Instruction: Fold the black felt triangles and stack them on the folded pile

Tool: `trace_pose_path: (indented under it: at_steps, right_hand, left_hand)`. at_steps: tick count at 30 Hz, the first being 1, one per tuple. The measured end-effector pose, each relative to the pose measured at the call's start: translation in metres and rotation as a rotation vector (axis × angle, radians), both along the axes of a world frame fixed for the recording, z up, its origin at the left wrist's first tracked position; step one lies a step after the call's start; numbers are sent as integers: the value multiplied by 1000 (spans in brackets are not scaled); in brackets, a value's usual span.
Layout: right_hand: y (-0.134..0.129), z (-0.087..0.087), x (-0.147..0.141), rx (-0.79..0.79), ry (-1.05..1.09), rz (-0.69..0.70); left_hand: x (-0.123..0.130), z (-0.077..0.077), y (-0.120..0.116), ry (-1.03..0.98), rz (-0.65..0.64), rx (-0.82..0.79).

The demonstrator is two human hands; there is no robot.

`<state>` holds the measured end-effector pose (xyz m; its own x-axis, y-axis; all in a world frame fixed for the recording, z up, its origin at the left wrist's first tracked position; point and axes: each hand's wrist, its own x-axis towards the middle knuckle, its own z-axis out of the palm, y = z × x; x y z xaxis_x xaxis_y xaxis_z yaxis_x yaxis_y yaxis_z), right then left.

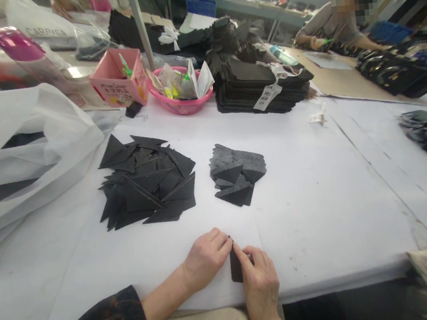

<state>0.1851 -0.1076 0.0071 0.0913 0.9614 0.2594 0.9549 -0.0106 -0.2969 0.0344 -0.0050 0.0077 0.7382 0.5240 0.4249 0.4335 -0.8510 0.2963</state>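
Close to the table's front edge, a small black flat piece (235,267) lies under my fingers. My left hand (208,255) pinches its far tip, fingers pressed together. My right hand (259,275) is curled over its right side, with thumb and index finger closed near the same tip; part of the piece is hidden beneath it. Beyond my left hand spreads a large heap of black triangular pieces (148,184). To the right of that heap is a smaller pile of pieces (237,165), grey felt-like on top with several black ones over its near side.
A pink basket (183,107) with bottles and papers, a pink box (117,83) and a tied stack of black panels (255,90) line the far side. A white plastic bag (62,124) covers the left. Another person (331,25) works at the back right.
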Motion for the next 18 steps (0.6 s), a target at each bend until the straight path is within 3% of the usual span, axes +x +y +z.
trace_pose_path:
  at_steps: [18]
  right_hand:
    - [3,-1,-1,5,74,-6]
  left_hand:
    - [-1,-1,-2,66,-14,32]
